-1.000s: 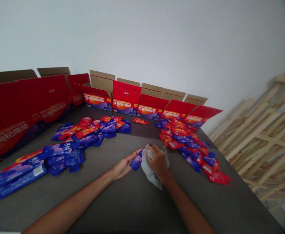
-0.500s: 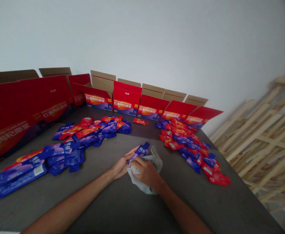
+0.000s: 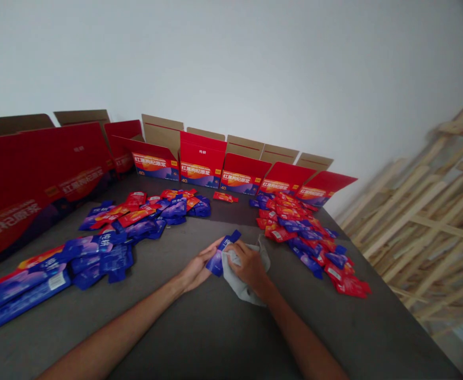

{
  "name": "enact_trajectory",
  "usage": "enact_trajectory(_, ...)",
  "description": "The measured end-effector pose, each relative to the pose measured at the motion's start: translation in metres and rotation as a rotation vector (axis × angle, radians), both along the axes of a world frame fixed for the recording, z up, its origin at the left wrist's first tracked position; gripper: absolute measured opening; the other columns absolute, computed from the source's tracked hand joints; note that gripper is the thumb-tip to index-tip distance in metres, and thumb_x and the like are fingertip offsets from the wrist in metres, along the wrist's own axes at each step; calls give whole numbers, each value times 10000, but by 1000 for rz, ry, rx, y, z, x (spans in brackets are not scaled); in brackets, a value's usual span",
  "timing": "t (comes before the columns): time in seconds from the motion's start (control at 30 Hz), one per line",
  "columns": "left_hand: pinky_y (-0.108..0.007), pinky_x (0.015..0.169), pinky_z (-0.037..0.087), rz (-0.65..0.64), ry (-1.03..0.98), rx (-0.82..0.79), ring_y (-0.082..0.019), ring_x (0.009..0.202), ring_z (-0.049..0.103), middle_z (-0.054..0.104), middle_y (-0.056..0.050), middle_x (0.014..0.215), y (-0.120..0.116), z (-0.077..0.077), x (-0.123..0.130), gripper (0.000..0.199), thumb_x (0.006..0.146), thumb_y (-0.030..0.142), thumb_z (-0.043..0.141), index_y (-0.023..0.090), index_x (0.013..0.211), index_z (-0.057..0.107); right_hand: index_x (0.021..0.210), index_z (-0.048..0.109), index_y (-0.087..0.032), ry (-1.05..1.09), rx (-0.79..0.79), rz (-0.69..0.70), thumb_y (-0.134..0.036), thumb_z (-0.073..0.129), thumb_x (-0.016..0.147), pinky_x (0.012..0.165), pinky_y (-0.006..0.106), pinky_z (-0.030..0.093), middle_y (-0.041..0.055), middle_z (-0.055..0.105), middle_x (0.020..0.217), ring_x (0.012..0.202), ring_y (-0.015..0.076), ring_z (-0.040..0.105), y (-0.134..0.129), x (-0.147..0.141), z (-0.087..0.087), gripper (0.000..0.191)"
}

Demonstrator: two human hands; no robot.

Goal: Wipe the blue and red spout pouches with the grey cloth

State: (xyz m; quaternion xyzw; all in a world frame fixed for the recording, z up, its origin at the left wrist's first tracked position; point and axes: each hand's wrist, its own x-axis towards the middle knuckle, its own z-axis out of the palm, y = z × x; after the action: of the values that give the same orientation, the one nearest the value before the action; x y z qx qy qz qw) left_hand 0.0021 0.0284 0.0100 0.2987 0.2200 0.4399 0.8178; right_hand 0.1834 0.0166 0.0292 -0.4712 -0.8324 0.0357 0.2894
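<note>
Centrally, one blue foil sachet (image 3: 217, 263) is held tilted above the dark counter (image 3: 334, 338), pinched in the fingers of the left hand (image 3: 195, 272). Condition: light, thin and flexible; the glossy film is likely slippery. Best taken by its flat sealed end rather than its filled middle, which may give under pressure. The right hand (image 3: 250, 266) is clenched over a soft grey cloth (image 3: 244, 285), which is bunched against the sachet's side; the cloth should fold easily and offers no firm edge to grip.

Left of the hands: a long heap of blue and red sachets (image 3: 108, 248). Right of the hands: a second heap of red and blue sachets (image 3: 306, 248). One red sachet (image 3: 225, 197) lies between the heaps, toward the back. A row of open red-printed cartons (image 3: 203, 169) stands along the white wall (image 3: 231, 63), with large red carton panels (image 3: 37, 184) at far left. Wooden slats (image 3: 425, 221) lean beyond the counter's right edge. Room for moving: the hands work between the heaps, touching neither.
</note>
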Motion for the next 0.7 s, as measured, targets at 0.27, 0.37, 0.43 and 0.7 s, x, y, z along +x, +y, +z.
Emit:
enact_trajectory(0.27,-290,925,463,26,2,-65,-206,1077,656,661,-133,1274,1,7,-4,551,929,216,548,200,1465,423,1086,606,-254,-192,-1,221,-189,647,836,650,241,485,12,646,1033,875,171,651,-20,-28,-11,262)
enact_trajectory(0.37,-293,936,459,38,3,-31,-200,1050,662,677,-130,1246,2,6,-3,510,928,206,543,174,1432,471,1075,606,-257,-127,3,126,-191,619,861,686,248,491,10,647,1040,879,171,653,-14,-22,-8,224)
enact_trajectory(0.43,-297,949,456,45,9,-20,-197,1043,662,675,-125,1250,2,5,-3,475,930,204,542,168,1402,508,1061,609,-246,-62,9,20,-180,593,880,723,258,493,19,647,1039,882,174,653,-7,-13,-5,193)
enact_trajectory(0.7,-293,1050,404,63,-13,-14,-182,1143,626,625,-109,1337,3,3,-2,430,936,192,540,181,1366,540,911,664,-204,126,-151,-177,-397,523,964,721,305,471,53,697,873,812,220,662,8,11,-1,245)
